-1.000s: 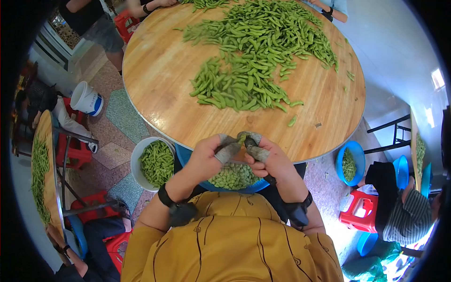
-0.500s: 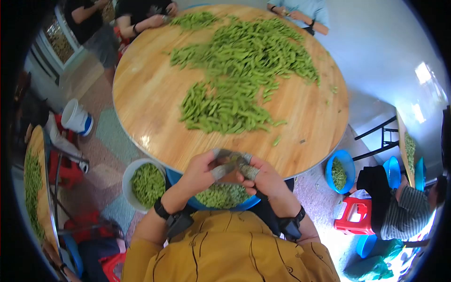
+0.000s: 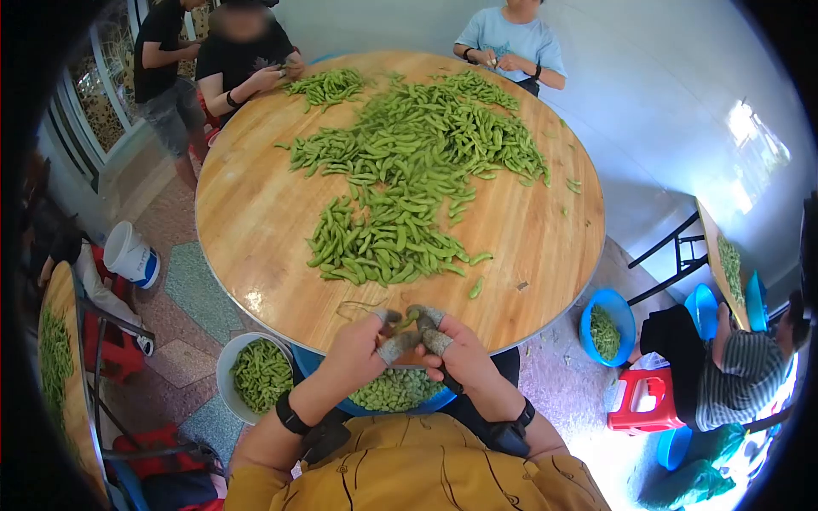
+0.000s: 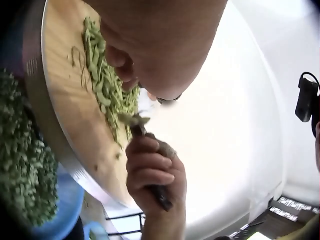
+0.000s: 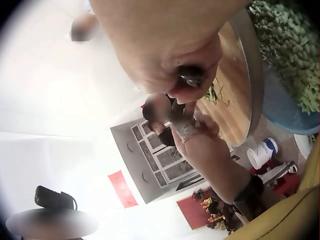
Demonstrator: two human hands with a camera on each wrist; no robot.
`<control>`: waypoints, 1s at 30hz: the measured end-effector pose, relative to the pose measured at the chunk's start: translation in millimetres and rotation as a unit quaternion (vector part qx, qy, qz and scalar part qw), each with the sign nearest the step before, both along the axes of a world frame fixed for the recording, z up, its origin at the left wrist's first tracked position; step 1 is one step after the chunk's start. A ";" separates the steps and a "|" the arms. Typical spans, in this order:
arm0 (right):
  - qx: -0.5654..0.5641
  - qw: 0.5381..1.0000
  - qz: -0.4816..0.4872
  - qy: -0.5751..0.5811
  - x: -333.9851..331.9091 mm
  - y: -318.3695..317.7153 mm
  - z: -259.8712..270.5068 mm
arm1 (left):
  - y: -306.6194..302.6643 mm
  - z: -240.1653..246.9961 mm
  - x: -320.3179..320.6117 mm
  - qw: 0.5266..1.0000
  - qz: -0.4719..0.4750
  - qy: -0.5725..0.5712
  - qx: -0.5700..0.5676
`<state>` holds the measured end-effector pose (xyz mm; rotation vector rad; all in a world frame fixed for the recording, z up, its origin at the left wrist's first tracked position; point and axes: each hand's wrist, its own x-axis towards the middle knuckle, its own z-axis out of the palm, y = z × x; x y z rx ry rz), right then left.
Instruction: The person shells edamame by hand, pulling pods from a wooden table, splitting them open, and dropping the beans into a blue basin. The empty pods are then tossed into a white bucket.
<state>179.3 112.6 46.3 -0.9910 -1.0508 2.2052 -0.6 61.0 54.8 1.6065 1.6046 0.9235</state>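
Both hands meet over the near table edge, grey coverings on thumbs and fingers. My left hand [image 3: 356,347] pinches a green pod [image 3: 407,322], partly hidden by fingers. The right hand [image 3: 467,354] touches that pod from the other side; in the left wrist view this hand [image 4: 156,172] grips a dark-handled tool [image 4: 160,196], with the pod [image 4: 132,120] at its upper end. Below the hands, shelled green beans [image 3: 396,389] fill a blue basin [image 3: 436,400]. A heap of pods [image 3: 400,170] covers the middle of the round table [image 3: 256,230].
A white bucket [image 3: 223,375] of pods stands left of the lap. People sit or stand across the table [image 3: 511,43] and at the right [image 3: 745,375], near a red stool [image 3: 639,400] and a blue basin [image 3: 629,317]. A thin strand [image 3: 362,304] lies near the table edge.
The head view has tilted up, showing more of the far side and the people there. Both hands stay together at the pod, with small finger shifts.
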 end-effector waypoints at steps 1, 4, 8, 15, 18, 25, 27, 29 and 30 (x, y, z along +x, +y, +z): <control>-0.012 1.000 0.004 0.000 -0.7 -0.4 0.9 | -1.5 -6.1 0.3 1.000 0.003 0.001 0.003; -0.026 0.998 0.034 0.041 4.6 -1.1 -4.0 | -0.8 -23.8 -3.9 0.994 -0.025 -0.106 0.029; -0.003 0.997 0.068 0.024 5.8 -4.0 -7.8 | -4.7 -29.2 -11.5 0.983 -0.097 0.128 0.090; -0.137 0.978 0.125 0.091 12.1 -14.8 1.5 | -25.9 -32.7 -16.1 0.845 -0.121 -0.473 -0.219; -0.158 0.977 0.104 0.100 13.0 -16.2 -3.1 | -24.2 -27.0 -14.0 0.894 -0.123 -0.384 -0.198; -0.001 0.994 0.102 -0.030 11.6 -26.1 -10.2 | -32.1 -26.1 -8.5 0.948 -0.106 0.254 0.162; 0.023 0.995 0.089 -0.033 9.0 -30.1 -11.9 | -32.8 -30.5 -3.7 0.946 -0.090 0.244 0.195; 0.040 0.998 0.042 -0.016 7.2 -35.1 -17.0 | -34.7 -35.7 -1.1 0.942 -0.076 0.232 0.229; 0.039 0.998 0.041 -0.016 8.8 -36.3 -19.1 | -35.7 -37.0 0.4 0.964 -0.072 0.152 0.204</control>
